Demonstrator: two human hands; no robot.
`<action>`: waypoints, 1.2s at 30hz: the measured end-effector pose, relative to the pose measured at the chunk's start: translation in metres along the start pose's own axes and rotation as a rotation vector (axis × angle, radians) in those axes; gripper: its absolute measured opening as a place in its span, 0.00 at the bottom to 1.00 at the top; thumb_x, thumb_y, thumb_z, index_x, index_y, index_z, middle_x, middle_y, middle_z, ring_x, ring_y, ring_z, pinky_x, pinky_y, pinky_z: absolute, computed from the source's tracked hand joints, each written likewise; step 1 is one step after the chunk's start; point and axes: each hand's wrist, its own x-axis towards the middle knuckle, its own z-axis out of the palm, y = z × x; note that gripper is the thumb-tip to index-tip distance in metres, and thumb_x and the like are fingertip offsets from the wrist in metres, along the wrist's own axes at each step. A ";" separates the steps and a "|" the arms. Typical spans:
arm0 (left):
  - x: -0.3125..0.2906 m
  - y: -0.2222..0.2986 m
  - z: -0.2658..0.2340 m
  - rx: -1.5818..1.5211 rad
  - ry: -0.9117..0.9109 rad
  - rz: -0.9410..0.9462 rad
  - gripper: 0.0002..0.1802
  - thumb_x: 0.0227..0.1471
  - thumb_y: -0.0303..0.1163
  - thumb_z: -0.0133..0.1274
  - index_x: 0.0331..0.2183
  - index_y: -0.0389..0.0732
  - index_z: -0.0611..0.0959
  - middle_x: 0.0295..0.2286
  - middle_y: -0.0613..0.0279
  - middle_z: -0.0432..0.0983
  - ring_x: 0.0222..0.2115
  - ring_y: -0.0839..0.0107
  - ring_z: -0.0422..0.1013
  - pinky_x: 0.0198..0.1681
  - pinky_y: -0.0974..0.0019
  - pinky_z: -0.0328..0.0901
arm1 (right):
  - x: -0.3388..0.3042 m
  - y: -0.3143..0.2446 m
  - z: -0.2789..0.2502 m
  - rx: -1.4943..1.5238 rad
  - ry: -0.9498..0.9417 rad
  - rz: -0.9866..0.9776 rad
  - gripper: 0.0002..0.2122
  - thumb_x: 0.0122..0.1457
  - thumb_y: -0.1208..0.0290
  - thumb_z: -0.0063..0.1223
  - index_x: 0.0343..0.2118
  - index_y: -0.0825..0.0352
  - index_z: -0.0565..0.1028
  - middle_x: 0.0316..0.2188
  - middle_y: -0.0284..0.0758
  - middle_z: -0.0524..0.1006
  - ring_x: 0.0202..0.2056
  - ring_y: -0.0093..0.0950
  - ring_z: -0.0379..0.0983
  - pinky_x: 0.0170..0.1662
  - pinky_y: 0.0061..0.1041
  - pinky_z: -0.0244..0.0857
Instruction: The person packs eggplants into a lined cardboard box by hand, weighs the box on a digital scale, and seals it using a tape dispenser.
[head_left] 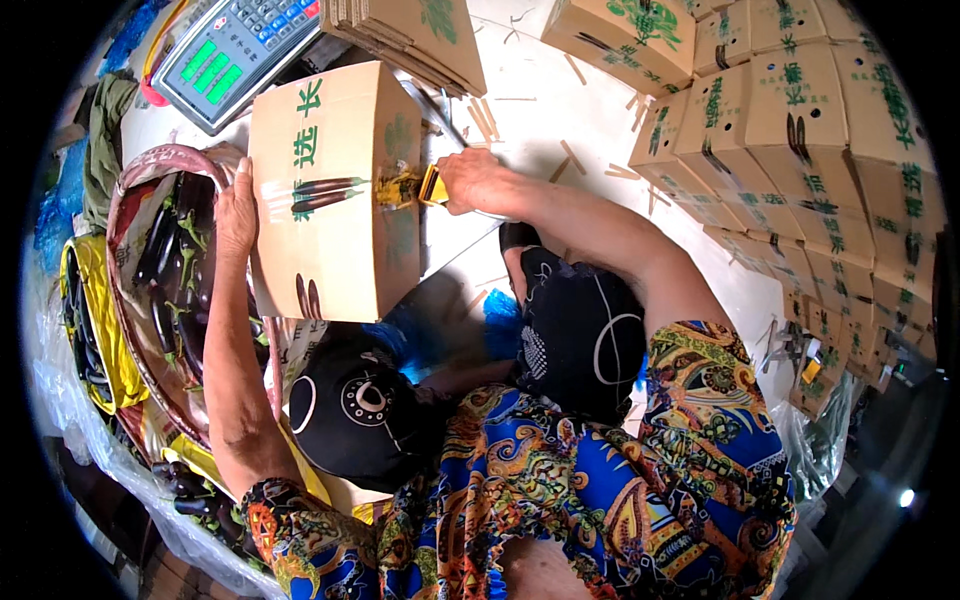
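Observation:
A tan cardboard box (330,230) with green print and pictures of eggplants stands in front of me, its top closed. My left hand (237,212) holds the box at its left edge, fingers lying along the side. At the box's right side, my right hand (474,182) is closed around a yellow and black tape dispenser (433,187). Shiny tape (396,188) runs over the box's right edge beside it. Close to my left hand is a pink-rimmed basket (128,300) holding several dark eggplants (172,320).
A digital scale (225,65) stands at the far left, near folded cardboard (415,40). Many printed boxes (800,130) are stacked at the right. Cardboard strips (570,160) litter the pale floor. A yellow bag (115,340) with more eggplants lies left of the basket.

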 end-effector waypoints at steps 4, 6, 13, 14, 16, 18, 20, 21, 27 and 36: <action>-0.003 0.002 0.002 0.026 0.042 0.034 0.33 0.61 0.55 0.32 0.44 0.35 0.78 0.33 0.31 0.74 0.41 0.37 0.69 0.44 0.50 0.62 | 0.010 -0.030 0.010 -0.191 0.044 0.097 0.13 0.47 0.69 0.61 0.37 0.63 0.80 0.40 0.34 0.80 0.41 0.34 0.77 0.39 0.41 0.72; -0.003 0.002 0.001 0.001 0.013 -0.046 0.34 0.61 0.56 0.33 0.42 0.35 0.79 0.32 0.31 0.74 0.41 0.37 0.69 0.44 0.50 0.62 | 0.010 -0.043 0.015 -0.479 -0.061 -0.080 0.15 0.47 0.68 0.61 0.41 0.62 0.80 0.42 0.34 0.79 0.45 0.36 0.75 0.37 0.46 0.70; 0.001 -0.010 0.005 -0.072 0.104 0.016 0.40 0.60 0.58 0.34 0.42 0.25 0.77 0.34 0.42 0.77 0.39 0.58 0.72 0.47 0.61 0.62 | -0.028 0.055 0.024 -0.315 0.078 -0.214 0.12 0.41 0.64 0.63 0.30 0.63 0.80 0.32 0.36 0.80 0.38 0.31 0.77 0.38 0.32 0.71; 0.001 -0.003 0.004 -0.139 0.026 -0.021 0.37 0.61 0.56 0.33 0.45 0.27 0.75 0.38 0.40 0.75 0.42 0.54 0.70 0.50 0.60 0.60 | -0.036 0.076 0.024 -0.117 0.014 -0.027 0.13 0.41 0.62 0.65 0.30 0.64 0.80 0.32 0.38 0.80 0.37 0.32 0.77 0.39 0.32 0.70; -0.013 0.018 0.002 -0.265 -0.131 -0.118 0.34 0.62 0.51 0.31 0.52 0.31 0.71 0.45 0.36 0.72 0.50 0.48 0.67 0.55 0.57 0.57 | -0.067 0.098 -0.012 0.022 -0.154 0.236 0.29 0.37 0.50 0.65 0.40 0.66 0.76 0.34 0.41 0.79 0.36 0.35 0.77 0.41 0.32 0.70; -0.030 0.062 0.016 -0.318 -0.086 0.047 0.33 0.62 0.50 0.33 0.56 0.33 0.67 0.51 0.40 0.68 0.55 0.56 0.62 0.59 0.62 0.53 | -0.100 0.131 -0.019 0.418 -0.044 0.379 0.31 0.39 0.44 0.64 0.38 0.67 0.74 0.30 0.38 0.78 0.34 0.32 0.75 0.38 0.27 0.68; -0.045 0.109 0.023 -0.423 -0.141 0.172 0.34 0.61 0.50 0.38 0.59 0.35 0.62 0.55 0.45 0.63 0.57 0.58 0.60 0.60 0.64 0.52 | -0.128 0.146 -0.022 0.877 0.120 0.409 0.28 0.43 0.47 0.64 0.38 0.68 0.73 0.26 0.32 0.75 0.32 0.27 0.73 0.35 0.27 0.67; -0.052 0.136 0.026 -0.437 -0.179 0.200 0.36 0.60 0.49 0.41 0.61 0.36 0.58 0.57 0.46 0.60 0.57 0.59 0.60 0.61 0.64 0.52 | -0.135 0.158 -0.014 1.073 0.237 0.337 0.22 0.49 0.54 0.63 0.39 0.68 0.74 0.25 0.28 0.72 0.26 0.21 0.71 0.27 0.23 0.65; -0.089 0.191 0.076 -0.089 -0.221 0.726 0.53 0.48 0.59 0.53 0.64 0.45 0.48 0.64 0.45 0.38 0.65 0.49 0.34 0.65 0.48 0.34 | -0.144 0.124 -0.084 1.823 0.461 0.058 0.21 0.55 0.67 0.58 0.49 0.72 0.69 0.38 0.36 0.77 0.36 0.20 0.76 0.40 0.20 0.74; -0.075 0.179 0.103 0.060 -0.334 1.140 0.43 0.43 0.52 0.59 0.57 0.42 0.67 0.59 0.54 0.55 0.61 0.53 0.50 0.59 0.51 0.51 | -0.149 0.140 -0.028 1.800 0.140 0.303 0.27 0.54 0.64 0.58 0.53 0.74 0.65 0.41 0.38 0.76 0.36 0.28 0.76 0.46 0.29 0.73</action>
